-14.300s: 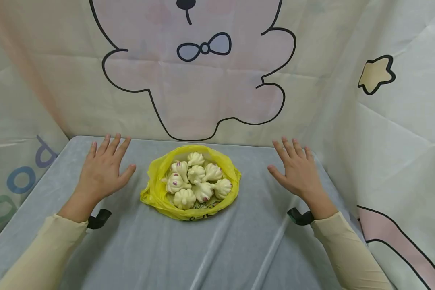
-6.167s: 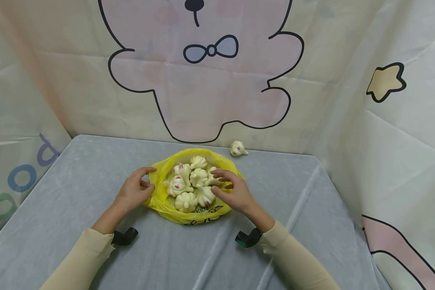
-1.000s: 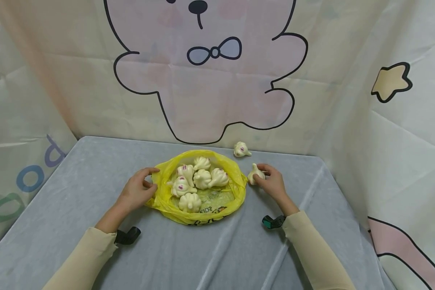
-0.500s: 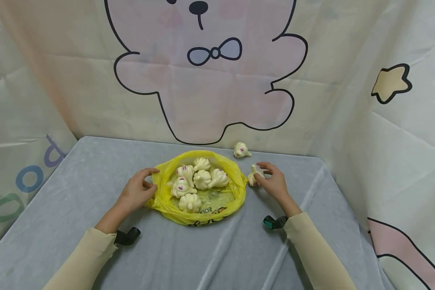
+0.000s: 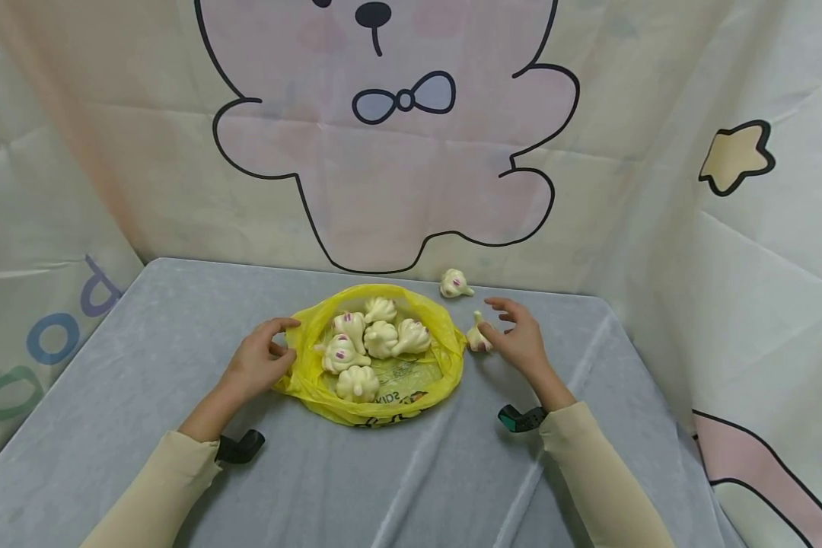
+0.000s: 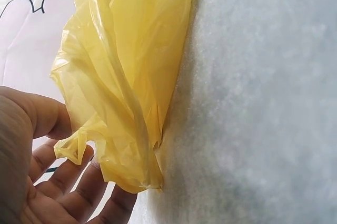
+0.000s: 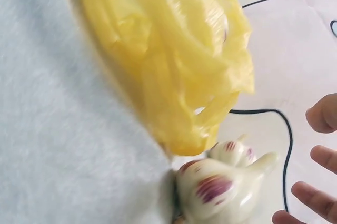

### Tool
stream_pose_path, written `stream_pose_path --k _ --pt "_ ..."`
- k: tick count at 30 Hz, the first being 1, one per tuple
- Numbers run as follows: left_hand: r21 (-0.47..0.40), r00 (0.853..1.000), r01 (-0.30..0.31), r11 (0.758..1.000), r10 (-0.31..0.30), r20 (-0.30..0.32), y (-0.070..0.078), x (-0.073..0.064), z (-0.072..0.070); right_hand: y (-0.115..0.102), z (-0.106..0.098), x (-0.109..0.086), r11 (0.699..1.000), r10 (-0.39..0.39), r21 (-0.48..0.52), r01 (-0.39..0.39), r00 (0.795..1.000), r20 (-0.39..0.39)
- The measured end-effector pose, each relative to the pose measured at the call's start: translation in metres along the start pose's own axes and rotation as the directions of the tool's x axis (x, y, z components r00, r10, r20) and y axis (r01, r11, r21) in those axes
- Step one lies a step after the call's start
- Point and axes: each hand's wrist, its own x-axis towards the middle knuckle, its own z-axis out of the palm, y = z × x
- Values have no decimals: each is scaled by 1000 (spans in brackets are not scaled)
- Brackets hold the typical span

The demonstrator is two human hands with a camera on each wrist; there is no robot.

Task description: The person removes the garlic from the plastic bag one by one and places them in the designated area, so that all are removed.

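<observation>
A yellow plastic bag (image 5: 296,384) with its mouth spread wide holds several cream-white garlic bulbs (image 5: 358,384), some marked with purple. My left hand (image 5: 259,359) is at the bag's left edge; in the left wrist view its thumb and fingers hold the crumpled plastic (image 6: 126,77). To the right of the bag, one garlic bulb (image 5: 478,336) stands on the table with its stem upward. My right hand (image 5: 520,342) is just beside it, fingers spread and loosely bent. In the right wrist view a gap shows between the fingers and that bulb (image 7: 224,190).
Another garlic bulb (image 5: 455,284) lies near the table's back edge, behind the right hand. A grey cloth covers the table (image 5: 329,487). Printed curtains (image 5: 397,190) hang close behind and at both sides.
Over the last second my right hand has let go of the garlic bulb beside the bag and drawn slightly away, its fingers spreading. My left hand stays at the bag's edge.
</observation>
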Motion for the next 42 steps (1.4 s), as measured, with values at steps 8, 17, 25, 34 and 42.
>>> stream_pose_path --k 8,17,25,34,42 --pt "-3 1000 -4 1000 4 4 0 0 1 -18 -2 -1 999 -50 -10 49 998 -50" --pt "3 1000 5 1000 -5 4 2 0 0 -35 0 -3 978 -184 104 180 982 30" --pt "4 1000 4 1000 -4 10 2 0 0 -45 13 -4 953 -289 145 266 944 162" --pt "3 1000 11 1000 -11 12 2 1 -1 -58 29 -2 934 -355 133 330 892 279" --pt "-9 1000 -14 1000 14 7 2 0 0 -65 43 -2 920 -390 132 368 842 373"
